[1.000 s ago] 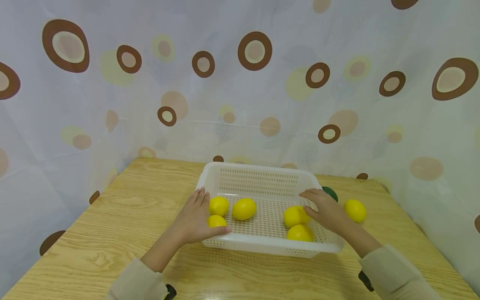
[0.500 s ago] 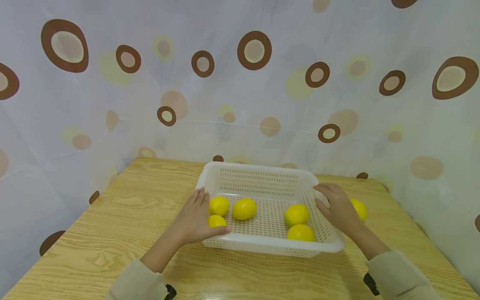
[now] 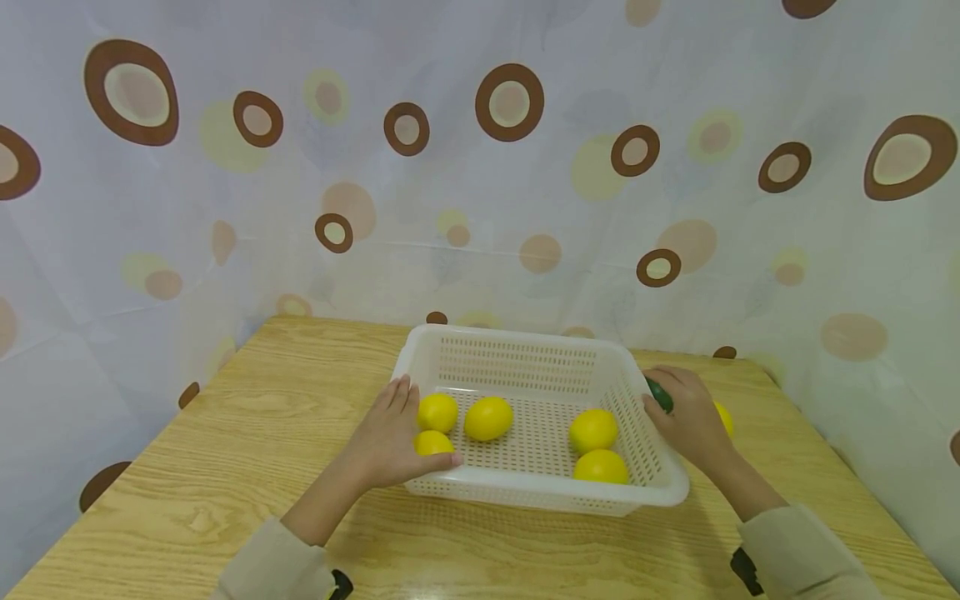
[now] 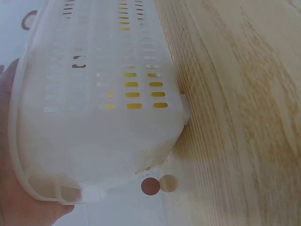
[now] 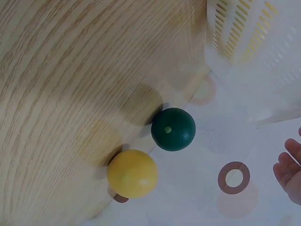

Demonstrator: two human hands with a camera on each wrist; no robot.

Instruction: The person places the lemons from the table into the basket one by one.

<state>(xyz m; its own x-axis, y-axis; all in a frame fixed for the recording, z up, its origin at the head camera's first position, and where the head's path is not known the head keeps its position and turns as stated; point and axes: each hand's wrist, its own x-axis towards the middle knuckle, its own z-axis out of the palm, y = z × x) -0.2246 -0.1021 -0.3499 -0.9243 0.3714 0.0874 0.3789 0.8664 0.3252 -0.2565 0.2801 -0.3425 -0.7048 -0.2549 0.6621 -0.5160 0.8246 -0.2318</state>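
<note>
A white slotted plastic basket (image 3: 517,492) stands on the wooden table with several yellow lemons (image 3: 488,418) inside. My left hand (image 3: 386,442) rests on its near left corner, thumb laid along the front rim and fingers extended over the left rim. Just outside the right wall, my right hand (image 3: 688,417) hovers over a dark green round fruit (image 5: 173,129). In the right wrist view its fingers (image 5: 292,167) are bent slightly and apart from that fruit, holding nothing. Another lemon (image 5: 132,173) lies beside the green fruit, partly hidden behind the hand in the head view.
The wooden table (image 3: 187,467) extends on both sides of the basket. A pale curtain (image 3: 450,192) with brown rings hangs behind its far edge and round the sides. The basket's right wall stands between the lemons inside and the two fruits outside.
My right hand has left a lemon inside the basket and moved right, over the rim, to above the green fruit. My left hand and the basket have stayed put.
</note>
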